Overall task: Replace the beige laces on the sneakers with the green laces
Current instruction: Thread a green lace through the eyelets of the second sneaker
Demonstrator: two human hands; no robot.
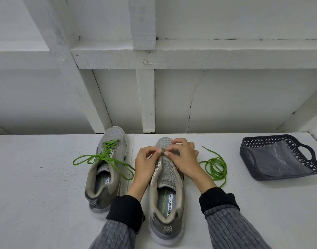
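A person's left hand (146, 159) and right hand (183, 155) together pinch the tip of a green lace (215, 167) over the front eyelets of the right-side sneaker (166, 193) on a white bench (46, 186). The rest of that lace lies coiled just right of the shoe. The other sneaker (105, 168), to the left, already carries a green lace, and a dark basket (279, 157) sits well apart at far right.

White worktop (46, 177): laced sneaker (105, 169) centre-left, unlaced sneaker (165, 194) centre, loose green lace (216, 166) right of it, dark basket (279, 157) far right.
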